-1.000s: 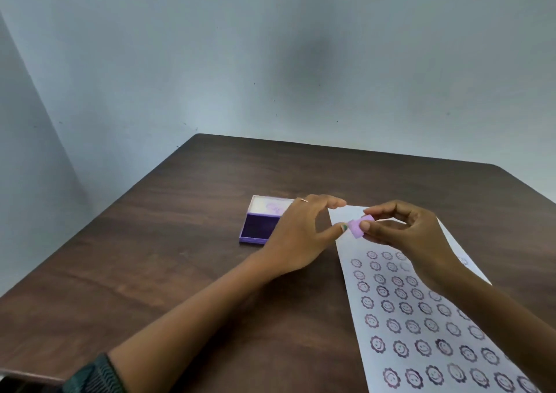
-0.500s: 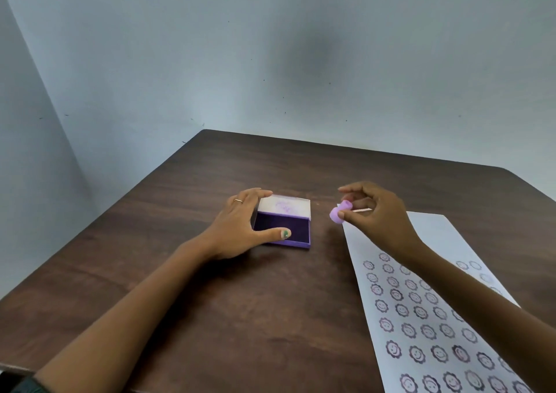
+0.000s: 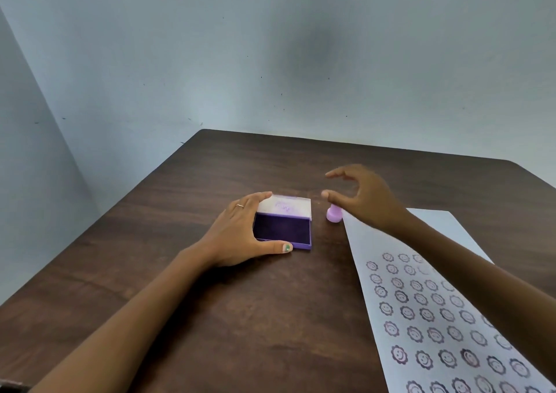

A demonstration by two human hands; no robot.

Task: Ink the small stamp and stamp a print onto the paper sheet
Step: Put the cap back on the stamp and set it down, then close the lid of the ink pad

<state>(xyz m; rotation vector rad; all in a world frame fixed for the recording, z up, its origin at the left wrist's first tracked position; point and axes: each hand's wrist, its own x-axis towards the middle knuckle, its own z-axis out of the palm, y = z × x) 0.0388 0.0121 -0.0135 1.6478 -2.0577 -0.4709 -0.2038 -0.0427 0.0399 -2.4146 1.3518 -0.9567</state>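
Observation:
A small lilac stamp (image 3: 334, 214) stands upright on the brown table (image 3: 270, 317), at the far left corner of the paper sheet (image 3: 361, 242). My right hand (image 3: 367, 200) hovers just above the stamp with fingers spread and nothing in it. The purple ink pad (image 3: 282, 227) lies open left of the stamp, its clear lid (image 3: 288, 207) folded back. My left hand (image 3: 237, 233) grips the pad's left side, with the thumb along its front edge. Several rows of purple smiley-flower prints cover the near part of the sheet.
The table's far edge meets a pale blue wall (image 3: 270, 61). A second wall closes in on the left. The sheet runs off the bottom right of the view under my right forearm.
My right hand carried the stamp left off the paper, set it on the table and let go. My left hand moved onto the ink pad, which now sits closer to the sheet.

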